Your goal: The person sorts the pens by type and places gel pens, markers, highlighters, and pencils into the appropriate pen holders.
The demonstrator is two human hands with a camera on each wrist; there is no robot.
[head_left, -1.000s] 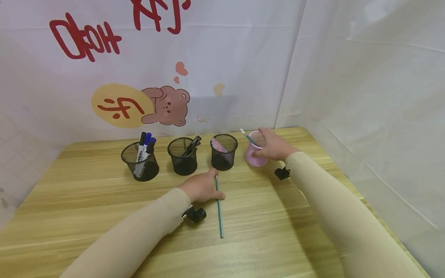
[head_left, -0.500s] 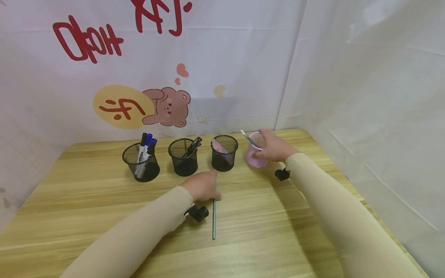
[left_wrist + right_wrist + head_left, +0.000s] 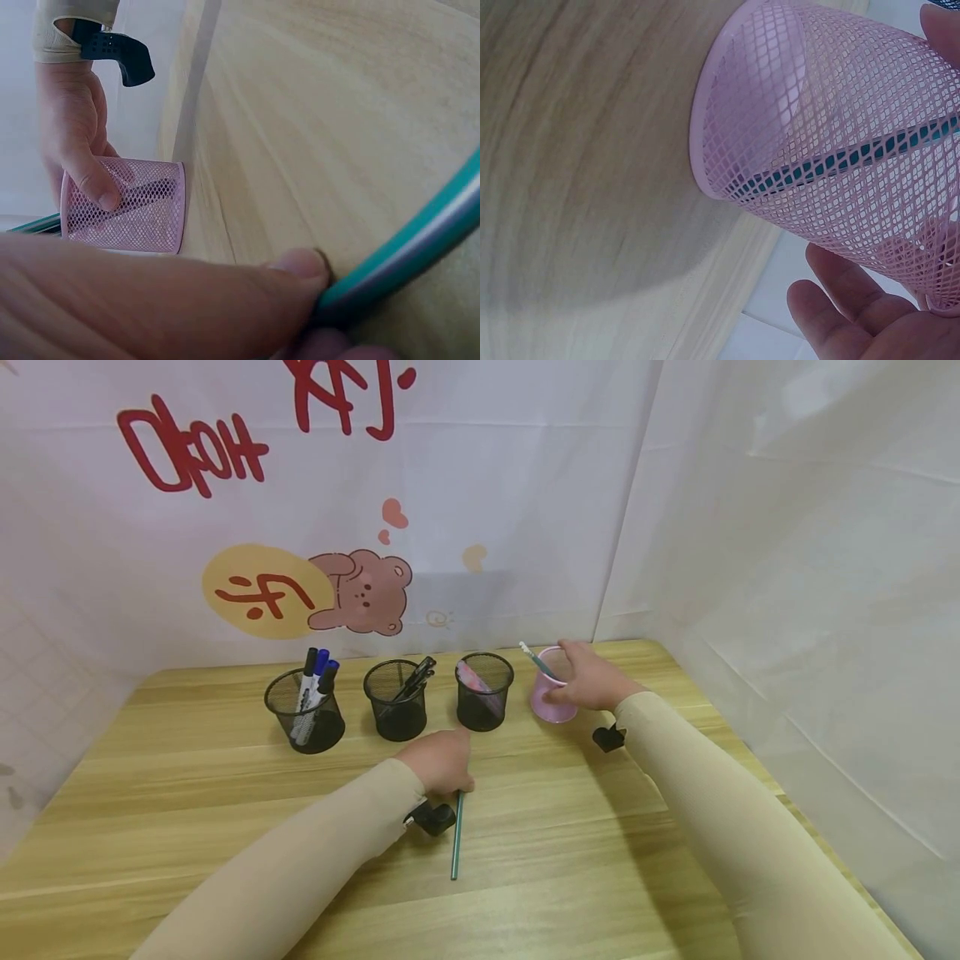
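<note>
In the head view my left hand (image 3: 441, 762) pinches the upper part of a thin green-and-silver striped pencil (image 3: 456, 847) low over the wooden table. The pencil's far end is hidden under the fingers. The left wrist view shows the thumb against the pencil (image 3: 405, 259). At the back right, my right hand (image 3: 596, 678) grips a pink mesh pen holder (image 3: 552, 704) around its rim and side. It stands upright on the table. One similar green pencil (image 3: 847, 157) leans inside it, seen through the mesh in the right wrist view.
Left of the pink holder stand three black mesh pen holders in a row. One (image 3: 481, 697) has a pink patterned item, the middle one (image 3: 395, 710) black pens, the left one (image 3: 315, 722) several markers. White curtains (image 3: 525, 485) hang behind and at the right.
My left hand has curled its fingers onto the pencil. The pencil's near end has swung to the left. The right hand stays on the pink pen holder.
</note>
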